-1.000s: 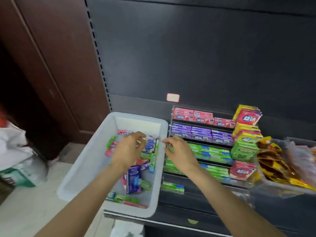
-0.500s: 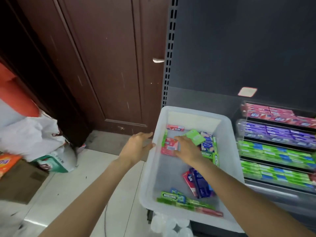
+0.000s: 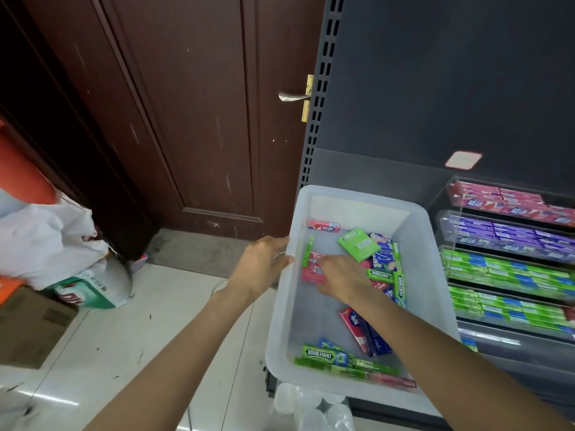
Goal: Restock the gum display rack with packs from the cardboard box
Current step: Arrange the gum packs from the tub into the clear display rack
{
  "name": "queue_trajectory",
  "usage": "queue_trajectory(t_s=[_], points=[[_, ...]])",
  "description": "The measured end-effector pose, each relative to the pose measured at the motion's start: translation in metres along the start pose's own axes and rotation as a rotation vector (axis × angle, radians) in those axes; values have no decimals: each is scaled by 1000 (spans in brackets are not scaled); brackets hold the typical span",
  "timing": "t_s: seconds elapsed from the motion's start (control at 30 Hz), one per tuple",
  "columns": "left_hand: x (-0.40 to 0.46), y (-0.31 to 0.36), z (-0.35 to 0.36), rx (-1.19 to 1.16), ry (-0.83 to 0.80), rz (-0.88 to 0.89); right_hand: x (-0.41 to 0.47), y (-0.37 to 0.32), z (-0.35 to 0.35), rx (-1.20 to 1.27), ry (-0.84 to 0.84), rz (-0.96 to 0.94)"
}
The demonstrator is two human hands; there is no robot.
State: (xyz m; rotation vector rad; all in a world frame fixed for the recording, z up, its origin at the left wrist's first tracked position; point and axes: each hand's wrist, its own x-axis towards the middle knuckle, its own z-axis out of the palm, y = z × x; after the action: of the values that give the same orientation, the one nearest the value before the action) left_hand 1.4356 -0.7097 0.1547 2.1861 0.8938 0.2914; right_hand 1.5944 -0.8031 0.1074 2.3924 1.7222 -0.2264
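Where the pale glossy floor tiles (image 3: 102, 343) meet a dark brown panelled door (image 3: 186, 119) with a metal lever handle (image 3: 291, 96), a dark grey shelving unit (image 3: 435, 88) with a perforated upright stands at the right. On the floor at the left lie a white plastic bag (image 3: 46, 241), a green and white packet (image 3: 87, 290) and a brown carton (image 3: 28, 325).

A translucent white plastic bin (image 3: 280, 321), rectangular with rounded corners, rests at the shelf's left end, its left side jutting past the shelf edge. Loose gum packs lie scattered in it: a flat green box (image 3: 357, 244) tilted near the back, a red pack (image 3: 323, 226) against the far wall, slim green Doublemint sticks (image 3: 319, 354) along the near wall, and a red and dark blue pair (image 3: 362, 332) partly under the right forearm. Just right of the bin, a clear acrylic rack (image 3: 510, 259) holds tiered rows of pink, purple and green-blue packs.

The left hand (image 3: 261, 269) grips the bin's left rim, thumb over the edge, fingers curled on the outside wall. The right hand (image 3: 340, 276) reaches into the bin, fingers bent down onto a pink pack (image 3: 312, 272) at its fingertips; whether they pinch it or merely touch it cannot be told.
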Motion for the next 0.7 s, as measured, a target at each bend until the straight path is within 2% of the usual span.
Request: queue_trajectory(t_s=[0.1, 0.23, 0.33, 0.47, 0.6, 0.7], points=[[5, 1, 4, 46, 111, 12, -13, 16, -13, 30, 106, 25], [15, 26, 19, 14, 150, 75, -32, 55, -33, 451, 229, 202], [27, 46, 40, 8, 76, 133, -48, 83, -42, 676, 285, 273], [40, 64, 73, 83, -83, 99, -69, 111, -51, 811, 349, 327], [54, 66, 106, 151, -247, -22, -85, 127, -53, 766, 382, 327], [60, 61, 125, 220, -283, -117, -92, 134, -51, 713, 382, 305]])
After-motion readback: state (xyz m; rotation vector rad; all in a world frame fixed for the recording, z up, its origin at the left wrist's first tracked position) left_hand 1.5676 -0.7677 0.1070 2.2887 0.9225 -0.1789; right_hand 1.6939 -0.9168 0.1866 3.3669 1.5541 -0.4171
